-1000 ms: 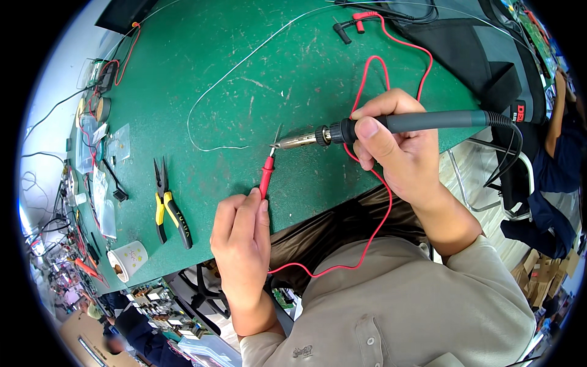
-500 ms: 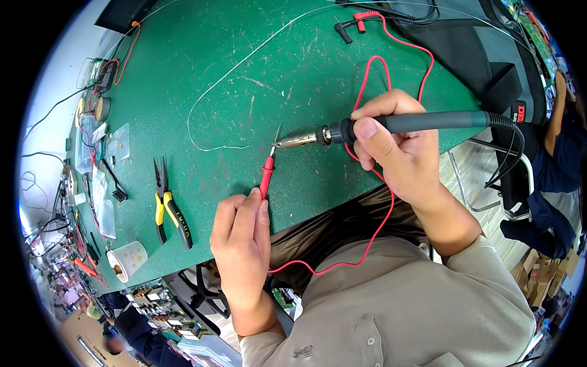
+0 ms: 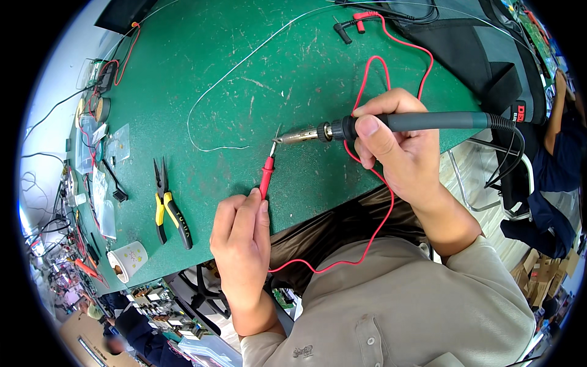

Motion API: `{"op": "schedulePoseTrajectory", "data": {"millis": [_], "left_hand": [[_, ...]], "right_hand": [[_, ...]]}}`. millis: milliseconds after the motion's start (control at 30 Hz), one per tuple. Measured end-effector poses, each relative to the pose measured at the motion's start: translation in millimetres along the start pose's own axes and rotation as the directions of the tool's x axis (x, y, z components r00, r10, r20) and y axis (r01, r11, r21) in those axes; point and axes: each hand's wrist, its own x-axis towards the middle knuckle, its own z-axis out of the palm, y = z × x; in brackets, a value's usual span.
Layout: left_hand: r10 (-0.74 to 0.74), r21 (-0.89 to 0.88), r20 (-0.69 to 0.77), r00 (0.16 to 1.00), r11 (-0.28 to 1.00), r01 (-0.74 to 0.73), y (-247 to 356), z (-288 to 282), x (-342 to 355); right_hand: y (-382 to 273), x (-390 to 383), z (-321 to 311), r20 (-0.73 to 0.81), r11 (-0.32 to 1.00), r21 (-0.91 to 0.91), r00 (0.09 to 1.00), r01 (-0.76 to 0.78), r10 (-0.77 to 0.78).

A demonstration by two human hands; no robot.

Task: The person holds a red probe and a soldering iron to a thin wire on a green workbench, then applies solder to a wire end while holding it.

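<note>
My right hand [image 3: 397, 144] is closed round the dark grey handle of a soldering iron [image 3: 428, 121]. Its metal tip points left and meets, or nearly meets, the metal end of a red test probe [image 3: 267, 174]. The fingers of my left hand [image 3: 241, 235] pinch that probe, which stands tilted with its tip away from me. From the probe a red lead [image 3: 342, 263] runs under my arms and up past my right hand. A thin strand of solder wire [image 3: 211, 92] curves over the table, its free end just left of the probe tip.
Long-nose pliers [image 3: 165, 202] with yellow and black handles lie left of my left hand. A paper cup [image 3: 128, 260] lies near the table's left edge, beside plastic bags and wires. Angled black and red plugs [image 3: 351, 27] and a dark bag [image 3: 465, 55] are at the far right.
The soldering iron has shifted very slightly at the probe's metal end. My left hand and the probe stay in place.
</note>
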Motion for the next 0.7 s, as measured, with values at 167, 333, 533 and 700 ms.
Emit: {"op": "schedulePoseTrajectory", "data": {"millis": [167,333,533,700], "left_hand": [[-0.004,-0.001,0.004,1.0,1.0,0.004,0.4,0.0,0.0],[-0.001,-0.001,-0.002,1.0,1.0,0.001,-0.4,-0.2,-0.1],[-0.053,-0.027,0.018,0.998,0.998,0.053,2.6,-1.1,0.3],[0.016,0.049,-0.03,0.999,0.999,-0.015,0.9,2.9,-1.6]], "right_hand": [[0.2,0.2,0.3,-0.004,1.0,-0.001,1.0,0.006,-0.006],[-1.0,0.0,1.1,-0.02,1.0,0.005,1.0,-0.002,0.002],[-1.3,-1.2,-3.2,-0.048,1.0,0.009,0.999,0.007,-0.007],[-0.9,-1.2,-3.9,-0.086,0.999,0.041,0.996,0.035,-0.031]]}}
